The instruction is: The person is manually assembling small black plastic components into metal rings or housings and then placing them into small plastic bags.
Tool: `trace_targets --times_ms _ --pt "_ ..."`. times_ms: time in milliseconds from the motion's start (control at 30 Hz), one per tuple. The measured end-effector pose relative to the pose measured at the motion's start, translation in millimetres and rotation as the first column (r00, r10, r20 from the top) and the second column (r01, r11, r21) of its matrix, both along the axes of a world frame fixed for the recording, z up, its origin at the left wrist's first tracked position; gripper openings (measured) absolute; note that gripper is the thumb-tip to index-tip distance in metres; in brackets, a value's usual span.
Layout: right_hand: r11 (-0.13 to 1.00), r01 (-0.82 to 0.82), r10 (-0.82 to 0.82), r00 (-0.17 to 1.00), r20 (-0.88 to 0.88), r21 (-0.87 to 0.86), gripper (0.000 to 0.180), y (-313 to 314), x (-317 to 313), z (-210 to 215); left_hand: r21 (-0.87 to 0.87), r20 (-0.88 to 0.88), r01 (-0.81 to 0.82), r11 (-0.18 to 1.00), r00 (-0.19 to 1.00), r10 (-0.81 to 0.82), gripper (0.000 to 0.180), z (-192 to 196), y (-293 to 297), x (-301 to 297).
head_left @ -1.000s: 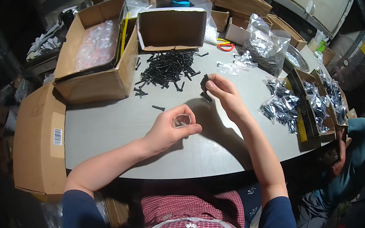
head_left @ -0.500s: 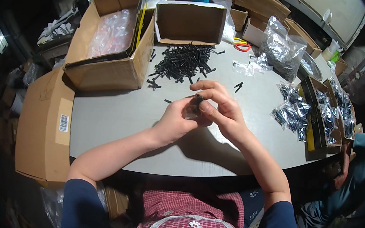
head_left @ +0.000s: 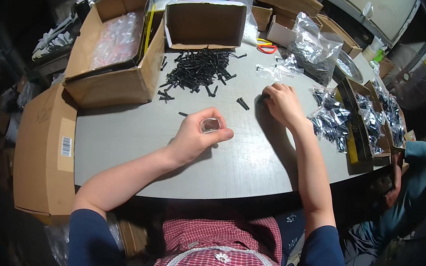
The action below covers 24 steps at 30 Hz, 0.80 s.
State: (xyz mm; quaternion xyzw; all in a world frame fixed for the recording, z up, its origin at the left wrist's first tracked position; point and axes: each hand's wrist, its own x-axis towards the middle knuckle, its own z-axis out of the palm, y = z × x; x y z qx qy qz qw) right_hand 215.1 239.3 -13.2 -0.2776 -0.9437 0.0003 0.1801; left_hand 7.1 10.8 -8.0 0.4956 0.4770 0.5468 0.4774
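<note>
My left hand [head_left: 198, 135] is closed round a small clear plastic bag [head_left: 210, 126], whose mouth is held rounded open and faces up. My right hand [head_left: 283, 103] is farther to the right and reaches down to the table, its fingertips pinched on dark screws [head_left: 265, 95] that are mostly hidden by the fingers. Between the hands lie a few black screws [head_left: 243, 104] close together. A large pile of black screws [head_left: 199, 71] spreads beyond my left hand. One loose screw [head_left: 183, 114] is beside that hand.
An open carton [head_left: 113, 64] with clear bags stands at left; an empty tipped box [head_left: 204, 24] is behind the pile. Red-and-yellow scissors [head_left: 267, 48], flat clear bags [head_left: 272, 73] and a bulging clear bag [head_left: 314, 50] lie beyond. Filled packets [head_left: 332, 120] lie at right; a co-worker's arm [head_left: 394, 180] shows there.
My right hand has left my left hand and moved right, down to the table. The bag in my left hand now shows a round opening. The whole view has shifted slightly.
</note>
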Motion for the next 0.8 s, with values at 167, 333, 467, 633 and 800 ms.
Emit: trace_targets --times_ms 167,333,467,633,800 --pt "0.956 0.178 -0.116 0.960 0.255 -0.233 0.020 -32 -18 35 0.012 0.046 -0.017 1.000 0.999 0.017 0.021 0 -3 -4" --pt "0.965 0.023 -0.057 0.990 -0.126 -0.261 0.025 -28 -34 17 0.040 0.049 -0.005 0.999 0.999 0.003 0.021 4 -1 -2" --pt "0.993 0.057 -0.055 0.998 0.021 -0.100 0.026 -27 -46 2 0.028 0.202 -0.004 1.000 0.979 -0.002 0.020 12 -2 -6" --pt "0.990 0.138 -0.139 0.977 0.164 0.018 0.027 -23 -39 4 -0.134 0.707 0.190 0.973 0.706 -0.041 0.017 27 5 -24" --pt "0.900 -0.124 0.007 0.963 -0.271 -0.418 0.024 -32 -35 18 -0.157 0.744 0.191 0.969 0.668 -0.011 0.015 27 4 -28"
